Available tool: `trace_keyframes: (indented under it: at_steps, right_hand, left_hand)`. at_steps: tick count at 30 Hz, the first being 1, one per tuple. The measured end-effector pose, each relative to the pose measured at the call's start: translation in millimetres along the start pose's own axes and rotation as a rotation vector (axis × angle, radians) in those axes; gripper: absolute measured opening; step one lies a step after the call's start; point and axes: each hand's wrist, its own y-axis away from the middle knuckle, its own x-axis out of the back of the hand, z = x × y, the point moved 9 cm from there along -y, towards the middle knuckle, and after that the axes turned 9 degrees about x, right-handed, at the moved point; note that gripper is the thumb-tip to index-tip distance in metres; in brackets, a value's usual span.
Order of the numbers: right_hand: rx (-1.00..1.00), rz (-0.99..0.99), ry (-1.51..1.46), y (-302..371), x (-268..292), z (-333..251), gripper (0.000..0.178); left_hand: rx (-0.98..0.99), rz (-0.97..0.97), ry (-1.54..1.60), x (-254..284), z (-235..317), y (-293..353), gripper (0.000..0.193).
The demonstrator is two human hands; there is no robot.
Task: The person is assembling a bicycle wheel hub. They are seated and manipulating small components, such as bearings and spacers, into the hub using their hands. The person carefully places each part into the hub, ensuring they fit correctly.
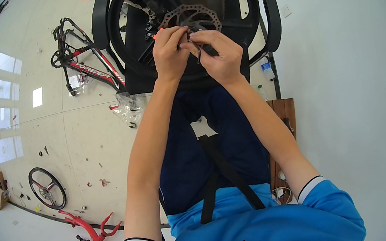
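Observation:
Both my hands are together at the hub of a black spoked wheel [118, 36], which lies on a black armchair in front of me. A disc brake rotor [207, 12] with a ring of holes sits at the wheel's middle, just beyond my fingers. My left hand [171, 55] is closed in a pinch by the rotor's near edge; what its fingertips hold is hidden. My right hand [221, 58] pinches a thin dark rod-like piece [199, 54], its end pointing down past the fingers. The two hands' fingertips nearly meet.
Chair armrests [270, 13] flank the wheel. On the floor at left lie a black-and-red bicycle frame [87, 69], a clear plastic bag [128, 108], a small wheel [47, 188] and a red fork [85, 225]. A wooden board [283, 110] and a bottle [267, 70] are at right.

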Motion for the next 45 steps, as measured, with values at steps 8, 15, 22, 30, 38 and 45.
trace_keyframes:
  at_steps: [8,15,22,30,38,45]
  right_hand:
    - [0.055,-0.034,0.016,0,-5,-2,0.023]
    - [0.063,0.021,-0.015,1,-6,0,0.02]
    - [-0.027,0.089,-0.007,13,1,13,0.017]
    - [-0.071,0.017,-0.076,3,5,3,0.025]
    - [-0.026,-0.07,-0.154,1,-9,1,0.021]
    - [-0.062,0.052,-0.117,-1,-8,11,0.019]
  left_hand:
    - [-0.142,-0.116,-0.102,-4,10,-7,0.032]
    - [0.089,-0.013,0.0,5,5,2,0.03]
    - [0.125,0.013,0.02,0,10,4,0.028]
    - [0.106,-0.143,-0.038,-3,9,-6,0.028]
    - [0.221,-0.174,-0.041,5,8,-4,0.039]
    - [0.675,-0.008,0.44,38,34,40,0.03]
